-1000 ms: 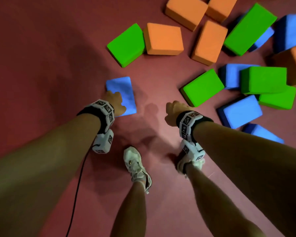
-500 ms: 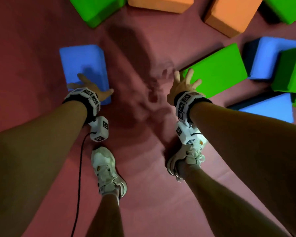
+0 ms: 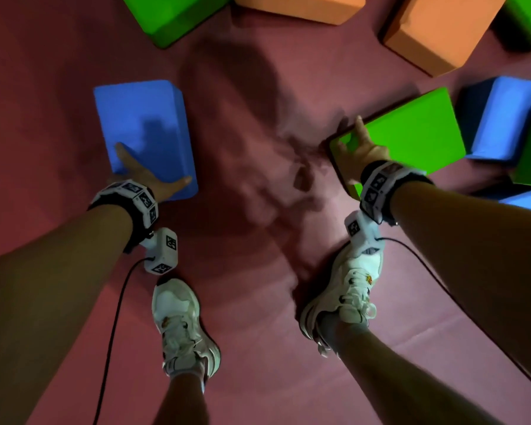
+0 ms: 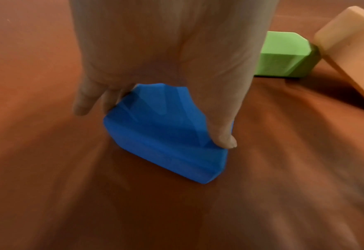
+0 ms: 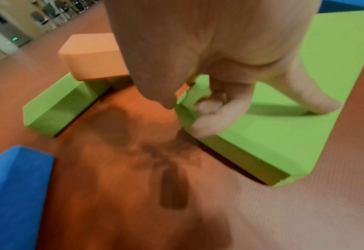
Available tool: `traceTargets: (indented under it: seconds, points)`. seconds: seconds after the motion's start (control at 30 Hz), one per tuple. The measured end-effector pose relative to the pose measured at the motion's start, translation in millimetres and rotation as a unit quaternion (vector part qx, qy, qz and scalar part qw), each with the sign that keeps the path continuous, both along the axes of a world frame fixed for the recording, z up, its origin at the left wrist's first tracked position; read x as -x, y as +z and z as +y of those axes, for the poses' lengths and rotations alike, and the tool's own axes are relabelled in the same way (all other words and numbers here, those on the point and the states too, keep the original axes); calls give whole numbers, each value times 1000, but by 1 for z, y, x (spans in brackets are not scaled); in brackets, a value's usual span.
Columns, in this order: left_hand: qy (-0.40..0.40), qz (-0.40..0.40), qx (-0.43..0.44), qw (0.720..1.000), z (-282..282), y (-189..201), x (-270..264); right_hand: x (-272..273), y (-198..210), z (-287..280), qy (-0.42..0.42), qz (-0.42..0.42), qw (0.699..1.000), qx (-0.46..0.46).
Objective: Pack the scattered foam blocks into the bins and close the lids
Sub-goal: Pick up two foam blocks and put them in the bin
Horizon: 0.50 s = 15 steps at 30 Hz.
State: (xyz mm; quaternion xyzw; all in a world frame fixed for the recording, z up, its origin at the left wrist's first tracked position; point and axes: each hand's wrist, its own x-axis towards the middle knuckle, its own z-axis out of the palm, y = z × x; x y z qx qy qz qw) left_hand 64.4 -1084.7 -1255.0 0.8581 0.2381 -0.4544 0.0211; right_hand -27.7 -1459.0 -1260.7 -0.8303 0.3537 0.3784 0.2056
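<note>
Both my hands have dropped onto blocks: left hand [image 3: 147, 176] grasps the blue block's [image 3: 144, 127] near end, centre-left; right hand [image 3: 357, 151] grips the green block's [image 3: 411, 127] near corner, centre-right, its length running up-right.

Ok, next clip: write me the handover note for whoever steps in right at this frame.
Left hand grips the near end of the blue block, thumb on one side, fingers on the other; the block's far end is on the floor.
Right hand grips the near corner of a green block, also not yet carried off.
More green, orange and blue blocks lie scattered ahead.
No bins or lids in view.
Done: nothing visibly packed.
Left: lift both blocks, bin them, collect the rest, close the lids.
</note>
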Motion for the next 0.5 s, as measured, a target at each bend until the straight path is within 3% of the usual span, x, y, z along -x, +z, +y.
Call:
traceTargets:
  seconds: [0.07, 0.17, 0.23, 0.3, 0.37, 0.5]
  points:
    - [8, -29, 38, 999, -13, 7, 14, -9, 8, -4, -30, 46, 997, -47]
    - [42, -97, 72, 992, -37, 5, 31, -16, 22, -3, -79, 48, 987, -134]
    - [56, -94, 45, 993, -52, 4, 33, -18, 25, -2, -103, 75, 980, -155]
    - [35, -94, 14, 995, -64, 3, 23, -22, 23, 1, -73, 103, 982, -144]
    - [-5, -111, 9, 994, -70, 1, 4, -21, 16, -15, 30, 101, 990, -89]
    - [-77, -91, -18, 993, -70, 4, -45, -23, 19, -52, 134, 67, 984, 99]
